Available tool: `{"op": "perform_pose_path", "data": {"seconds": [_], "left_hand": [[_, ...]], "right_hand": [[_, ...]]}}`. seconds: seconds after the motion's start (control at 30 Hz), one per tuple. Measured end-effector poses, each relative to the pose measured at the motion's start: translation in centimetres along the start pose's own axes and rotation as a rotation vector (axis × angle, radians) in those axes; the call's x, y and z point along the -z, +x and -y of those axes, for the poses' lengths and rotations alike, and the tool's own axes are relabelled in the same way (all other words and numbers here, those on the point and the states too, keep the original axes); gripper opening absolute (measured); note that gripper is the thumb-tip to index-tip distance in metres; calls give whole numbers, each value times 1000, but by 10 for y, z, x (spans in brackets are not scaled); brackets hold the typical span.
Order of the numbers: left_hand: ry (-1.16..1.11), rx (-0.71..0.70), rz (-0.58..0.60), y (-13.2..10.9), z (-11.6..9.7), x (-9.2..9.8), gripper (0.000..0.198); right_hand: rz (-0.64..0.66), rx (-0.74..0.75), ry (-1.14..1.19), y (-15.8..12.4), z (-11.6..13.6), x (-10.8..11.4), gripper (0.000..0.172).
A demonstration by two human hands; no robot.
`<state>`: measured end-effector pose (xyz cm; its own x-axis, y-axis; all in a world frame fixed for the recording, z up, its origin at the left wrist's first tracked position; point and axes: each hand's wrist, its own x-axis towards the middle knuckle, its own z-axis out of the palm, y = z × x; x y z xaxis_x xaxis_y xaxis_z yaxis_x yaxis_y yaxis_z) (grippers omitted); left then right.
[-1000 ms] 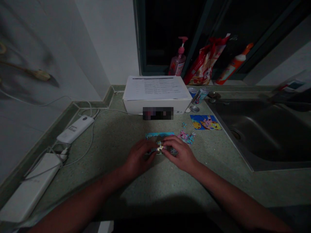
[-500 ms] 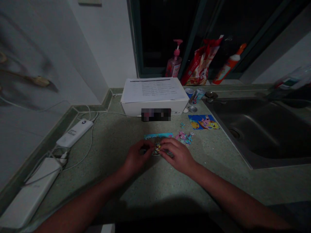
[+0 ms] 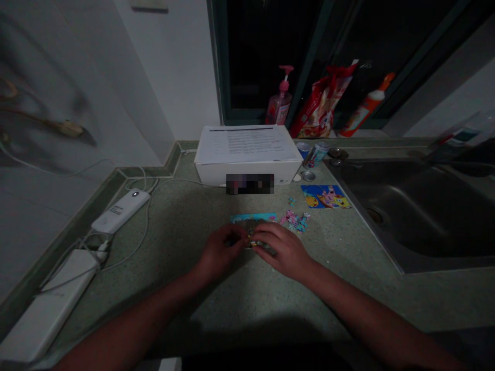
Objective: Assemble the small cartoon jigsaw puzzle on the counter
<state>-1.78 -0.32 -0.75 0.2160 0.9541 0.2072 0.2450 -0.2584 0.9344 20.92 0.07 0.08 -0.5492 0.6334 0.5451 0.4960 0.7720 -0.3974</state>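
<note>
A small jigsaw puzzle with a blue edge lies on the green speckled counter, partly hidden by my hands. My left hand and my right hand meet over its near side, fingers curled and pinched on small puzzle pieces between them. A heap of loose pink and blue pieces lies just right of the puzzle. A colourful cartoon reference picture lies further right.
A white box topped with a printed sheet stands behind the puzzle. A steel sink fills the right. Two white power banks with cables lie at left. A pink pump bottle, red bag and orange-capped bottle stand on the sill.
Both hands stay together over the puzzle; the fingers have drawn a little closer over the pieces. The view has shifted slightly.
</note>
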Motion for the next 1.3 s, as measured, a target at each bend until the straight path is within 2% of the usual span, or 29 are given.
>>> {"op": "perform_pose_path", "data": {"seconds": [0.4, 0.77, 1.0, 1.17, 1.23, 1.3], "left_hand": [[-84, 215, 40, 1, -13, 1, 14], [-93, 255, 9, 2, -6, 2, 14], [-112, 231, 25, 2, -6, 0, 14], [-93, 183, 40, 1, -4, 0, 14], [-56, 115, 45, 0, -5, 1, 11], [15, -27, 31, -2, -6, 3, 14]], "right_hand": [[-83, 26, -40, 2, 0, 1, 16], [-47, 11, -32, 2, 1, 0, 16], [-11, 34, -44, 0, 0, 0, 19], [-31, 45, -54, 2, 1, 1, 18], [-47, 28, -43, 2, 1, 2, 17], [-64, 0, -31, 2, 1, 3, 17]]}}
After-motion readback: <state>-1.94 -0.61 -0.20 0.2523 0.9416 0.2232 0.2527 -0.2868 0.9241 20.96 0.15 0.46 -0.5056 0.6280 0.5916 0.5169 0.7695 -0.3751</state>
